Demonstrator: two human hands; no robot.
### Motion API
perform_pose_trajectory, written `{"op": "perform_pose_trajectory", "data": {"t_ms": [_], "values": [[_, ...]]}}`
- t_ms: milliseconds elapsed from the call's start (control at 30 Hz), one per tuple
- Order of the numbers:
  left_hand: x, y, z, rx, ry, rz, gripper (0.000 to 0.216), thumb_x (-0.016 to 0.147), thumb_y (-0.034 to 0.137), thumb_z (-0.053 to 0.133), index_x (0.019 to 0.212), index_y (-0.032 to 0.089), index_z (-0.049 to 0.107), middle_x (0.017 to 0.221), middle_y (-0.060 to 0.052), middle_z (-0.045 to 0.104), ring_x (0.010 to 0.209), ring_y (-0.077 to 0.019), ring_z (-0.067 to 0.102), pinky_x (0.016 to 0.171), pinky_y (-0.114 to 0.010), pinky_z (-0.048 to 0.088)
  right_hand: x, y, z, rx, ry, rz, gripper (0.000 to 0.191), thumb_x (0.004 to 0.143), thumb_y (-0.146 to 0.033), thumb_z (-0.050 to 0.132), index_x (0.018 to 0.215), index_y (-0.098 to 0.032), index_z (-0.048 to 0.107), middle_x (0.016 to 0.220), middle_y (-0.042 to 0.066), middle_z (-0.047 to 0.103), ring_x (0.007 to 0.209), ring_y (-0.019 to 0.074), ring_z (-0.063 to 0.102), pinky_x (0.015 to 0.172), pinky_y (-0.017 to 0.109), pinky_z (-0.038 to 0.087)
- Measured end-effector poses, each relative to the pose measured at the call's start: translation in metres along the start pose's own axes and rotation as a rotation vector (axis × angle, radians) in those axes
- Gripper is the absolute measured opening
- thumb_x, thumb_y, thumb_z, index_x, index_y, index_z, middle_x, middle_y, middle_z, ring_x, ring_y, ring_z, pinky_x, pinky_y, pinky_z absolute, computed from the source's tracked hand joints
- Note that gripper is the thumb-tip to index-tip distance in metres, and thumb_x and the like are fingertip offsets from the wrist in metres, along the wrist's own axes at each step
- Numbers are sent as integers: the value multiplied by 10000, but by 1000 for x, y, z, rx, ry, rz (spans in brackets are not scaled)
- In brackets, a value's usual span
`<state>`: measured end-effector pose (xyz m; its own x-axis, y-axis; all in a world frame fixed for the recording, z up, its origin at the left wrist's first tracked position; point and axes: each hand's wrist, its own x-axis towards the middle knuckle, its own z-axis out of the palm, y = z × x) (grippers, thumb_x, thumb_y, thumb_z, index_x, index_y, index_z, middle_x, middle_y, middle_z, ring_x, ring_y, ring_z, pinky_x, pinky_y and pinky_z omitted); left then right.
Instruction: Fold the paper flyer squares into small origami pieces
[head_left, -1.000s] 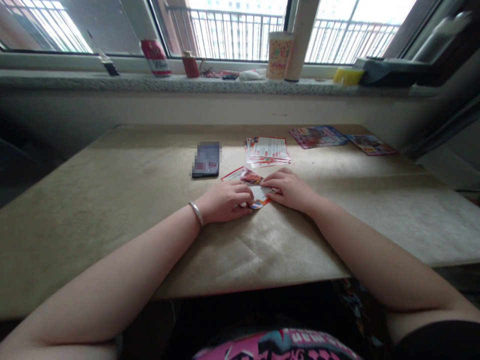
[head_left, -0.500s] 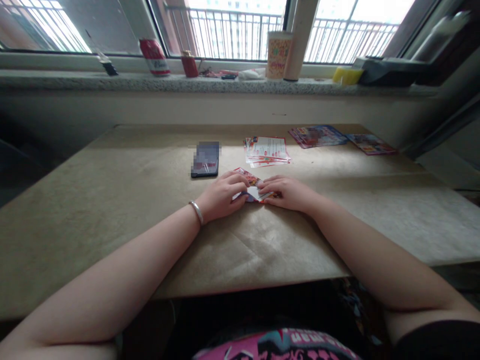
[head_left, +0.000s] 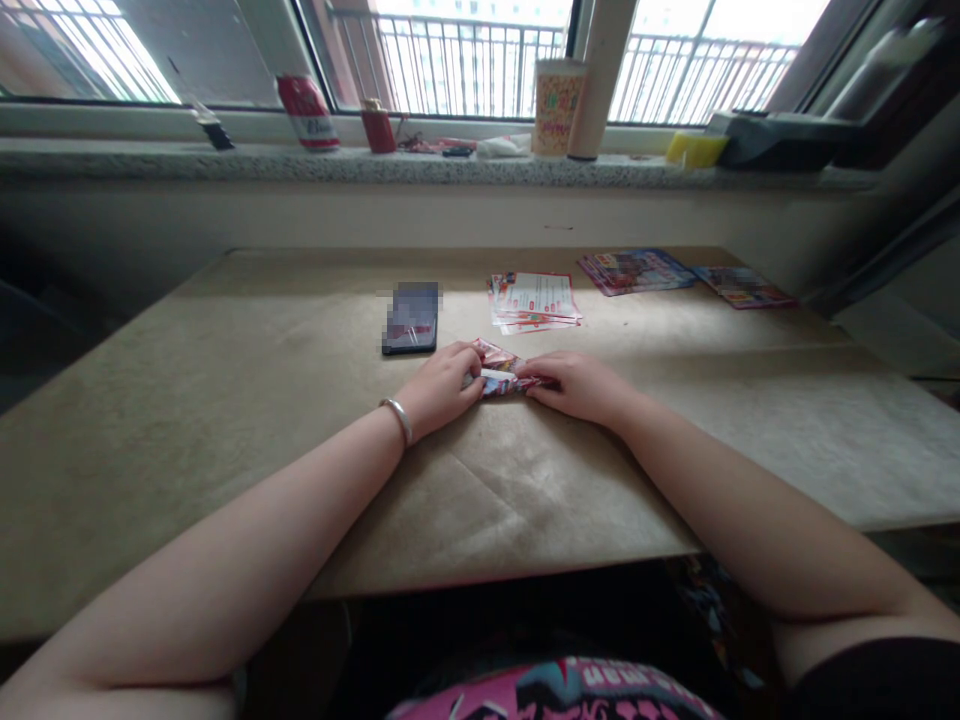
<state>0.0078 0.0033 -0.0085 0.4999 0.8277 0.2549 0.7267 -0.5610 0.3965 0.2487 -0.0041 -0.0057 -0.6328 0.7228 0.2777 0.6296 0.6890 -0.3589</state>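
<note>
A small sheet of colourful printed paper (head_left: 501, 382), partly folded, lies on the table between my two hands. My left hand (head_left: 448, 385), with a silver bangle at the wrist, pinches its left end. At the other end, my right hand (head_left: 570, 383) has its fingers closed on the paper's right side. Some of the paper is hidden under the fingers. Just beyond it sits a stack of printed sheets (head_left: 536, 297), white with red marks. A dark phone-like device (head_left: 412, 318), partly blurred out, lies beyond my left hand.
Glossy printed booklets or sheets (head_left: 637, 271) lie at the back right, with another colourful pile (head_left: 745, 286) beside them. On the stone windowsill (head_left: 262, 165) stand a red can (head_left: 306, 112), a red bottle (head_left: 377, 126), a patterned cup (head_left: 558, 108) and a yellow sponge-like block (head_left: 696, 150).
The paper's near edge has been folded up and over, so less white shows and the sheet looks narrower. Both hands have shifted only slightly, with the fingers more curled.
</note>
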Motion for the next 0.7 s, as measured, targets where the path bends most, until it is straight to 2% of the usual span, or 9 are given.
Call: {"op": "perform_pose_trajectory", "data": {"t_ms": [133, 367, 700], "values": [[0, 1, -1, 4, 7, -25, 49, 826, 229, 523, 796, 191, 516, 1103, -97, 615, 1056, -238, 571, 962, -386, 462, -1, -5, -2, -131, 8, 30, 247, 891, -270, 562, 1093, -230, 698, 1036, 57, 731, 910, 195, 672, 776, 298, 494], [1, 2, -3, 67, 4, -62, 77, 834, 253, 517, 793, 189, 526, 964, -83, 630, 908, -233, 583, 891, -382, 472, 1, -5, -1, -173, -1, -91, 277, 938, -245, 496, 1101, -218, 718, 1144, 44, 710, 1022, 208, 638, 892, 331, 484], [4, -4, -2, 98, 44, -56, 116, 833, 240, 498, 806, 178, 592, 983, -88, 651, 950, -237, 599, 924, -390, 477, 2, -7, 3, -261, 0, -79, 309, 964, -241, 458, 1136, -227, 715, 1111, 73, 689, 992, 199, 603, 870, 317, 468]]}}
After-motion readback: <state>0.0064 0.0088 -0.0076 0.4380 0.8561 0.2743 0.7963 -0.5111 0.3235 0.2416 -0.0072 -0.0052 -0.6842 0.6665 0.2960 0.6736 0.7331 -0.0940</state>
